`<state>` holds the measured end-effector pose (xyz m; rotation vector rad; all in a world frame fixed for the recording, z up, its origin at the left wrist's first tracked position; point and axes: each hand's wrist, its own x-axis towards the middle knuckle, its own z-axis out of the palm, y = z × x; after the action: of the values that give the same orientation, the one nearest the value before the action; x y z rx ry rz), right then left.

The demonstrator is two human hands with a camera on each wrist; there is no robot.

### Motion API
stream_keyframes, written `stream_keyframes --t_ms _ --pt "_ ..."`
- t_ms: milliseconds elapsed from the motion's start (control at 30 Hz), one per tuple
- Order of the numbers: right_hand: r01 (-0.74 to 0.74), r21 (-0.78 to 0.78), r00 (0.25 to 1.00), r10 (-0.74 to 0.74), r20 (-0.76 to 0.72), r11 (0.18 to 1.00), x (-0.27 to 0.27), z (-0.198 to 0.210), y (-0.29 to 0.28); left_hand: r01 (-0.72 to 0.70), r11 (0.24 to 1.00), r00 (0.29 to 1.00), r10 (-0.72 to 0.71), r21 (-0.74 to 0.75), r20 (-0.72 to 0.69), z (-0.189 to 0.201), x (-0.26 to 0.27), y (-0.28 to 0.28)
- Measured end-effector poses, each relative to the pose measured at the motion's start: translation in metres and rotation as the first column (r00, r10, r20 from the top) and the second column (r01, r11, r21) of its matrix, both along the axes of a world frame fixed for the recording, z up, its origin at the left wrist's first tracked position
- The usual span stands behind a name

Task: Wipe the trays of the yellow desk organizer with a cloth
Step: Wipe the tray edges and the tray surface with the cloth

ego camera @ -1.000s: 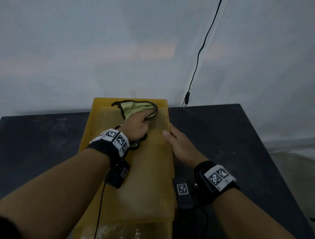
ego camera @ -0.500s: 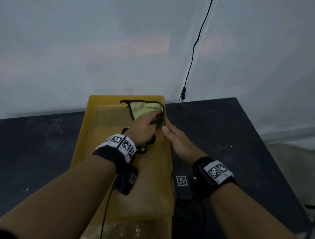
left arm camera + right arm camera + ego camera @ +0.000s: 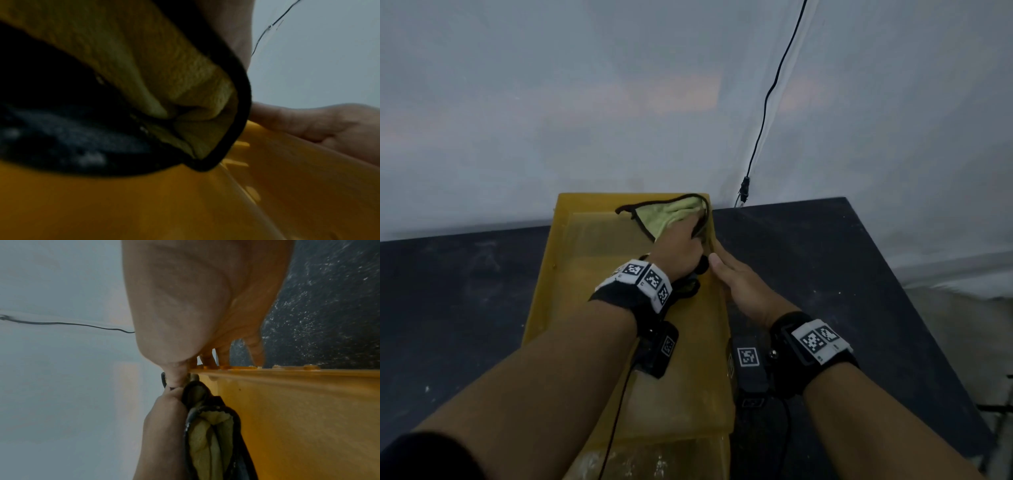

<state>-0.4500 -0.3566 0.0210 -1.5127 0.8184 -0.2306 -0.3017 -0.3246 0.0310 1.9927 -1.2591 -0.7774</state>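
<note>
The yellow desk organizer [image 3: 592,274] lies lengthwise on the black table, its top tray facing up. A yellow-green cloth [image 3: 667,216] with black edging sits bunched in the tray's far right corner. My left hand [image 3: 681,250] grips it there and presses it against the right wall. In the left wrist view the cloth [image 3: 164,65] folds under my palm above the tray floor [image 3: 144,203]. My right hand [image 3: 743,287] holds the tray's right rim, thumb inside, fingers down the outside. The right wrist view shows those fingers [image 3: 255,350] behind the wall [image 3: 298,418], next to my left hand [image 3: 162,426].
A lower tray [image 3: 671,459] of the organizer sticks out at the near end. The black table [image 3: 825,274] extends left and right of it, with its right edge near a pale floor. A white sheet hangs behind, and a black cable [image 3: 767,113] runs down it.
My left hand has slid the cloth from the middle of the tray's far end to the far right corner. The right hand has stayed on the right rim.
</note>
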Motion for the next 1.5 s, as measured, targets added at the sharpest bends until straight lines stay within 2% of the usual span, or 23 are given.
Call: stream_keyframes --t_ms 167,233,300,333,400,533,633,700,767,867,933,1000,1133,1267,1333,1500 --pt "-0.004 0.04 1.0 0.004 0.004 0.999 -0.002 -0.002 0.0 0.108 0.994 0.992 -0.109 0.024 0.063 0.003 0.011 0.023" --pt "0.02 0.048 0.999 -0.021 0.028 0.999 -0.004 -0.003 0.001 0.084 0.996 0.994 -0.083 0.002 -0.071 0.006 0.012 0.031" --pt "0.026 0.052 0.999 -0.028 0.044 0.998 -0.004 0.0 0.002 -0.023 0.999 0.967 0.012 -0.042 -0.255 0.015 0.009 0.027" --pt "0.021 0.053 0.999 -0.024 0.049 0.998 -0.004 0.001 0.003 -0.058 0.997 0.951 0.038 -0.054 -0.308 0.018 0.008 0.019" --pt "0.017 0.051 0.998 -0.02 0.054 0.999 -0.004 0.001 0.003 -0.043 0.998 0.947 0.024 -0.054 -0.32 0.017 0.005 -0.001" --pt "-0.003 0.076 0.998 -0.002 0.059 0.997 -0.005 -0.004 0.0 -0.068 0.998 0.996 0.068 0.003 -0.06 0.006 -0.001 -0.012" --pt "-0.002 0.099 0.997 -0.005 0.074 0.995 -0.007 -0.003 -0.001 -0.03 0.998 0.98 0.017 0.063 0.198 0.012 -0.005 -0.009" --pt "0.001 0.11 0.997 -0.009 0.073 0.994 -0.007 -0.001 -0.002 -0.008 0.997 0.96 -0.013 0.072 0.281 0.018 -0.008 -0.011" --pt "0.002 0.121 0.998 -0.01 0.066 0.993 -0.008 0.001 -0.002 0.008 0.996 0.952 -0.036 0.093 0.303 0.019 -0.006 -0.013" --pt "0.005 0.128 0.997 -0.014 0.07 0.992 -0.009 0.002 0.0 0.028 0.993 0.981 -0.05 0.117 0.189 0.016 0.011 -0.011" --pt "0.008 0.139 0.998 -0.017 0.062 0.99 -0.009 0.003 0.002 0.012 0.997 0.998 -0.008 0.072 -0.054 0.01 0.022 -0.01" --pt "0.012 0.152 0.998 -0.021 0.058 0.988 -0.01 0.002 0.001 -0.05 0.999 0.958 0.052 0.015 -0.283 0.005 0.019 -0.01" --pt "0.01 0.139 0.998 -0.018 0.056 0.99 -0.012 0.002 -0.002 -0.173 0.984 0.958 0.157 -0.045 -0.24 0.001 -0.002 -0.017" --pt "0.003 0.134 1.0 -0.007 0.026 0.991 -0.009 0.006 -0.002 -0.187 0.98 0.967 0.17 -0.071 -0.189 -0.004 -0.001 -0.015" --pt "0.003 0.133 1.0 -0.004 0.007 0.991 -0.009 0.006 -0.002 -0.191 0.98 0.951 0.169 -0.062 -0.259 -0.002 0.005 -0.013" --pt "-0.002 0.101 1.0 0.004 -0.024 0.995 -0.007 0.006 -0.003 -0.248 0.965 0.855 0.175 -0.089 -0.487 -0.001 -0.005 -0.009"
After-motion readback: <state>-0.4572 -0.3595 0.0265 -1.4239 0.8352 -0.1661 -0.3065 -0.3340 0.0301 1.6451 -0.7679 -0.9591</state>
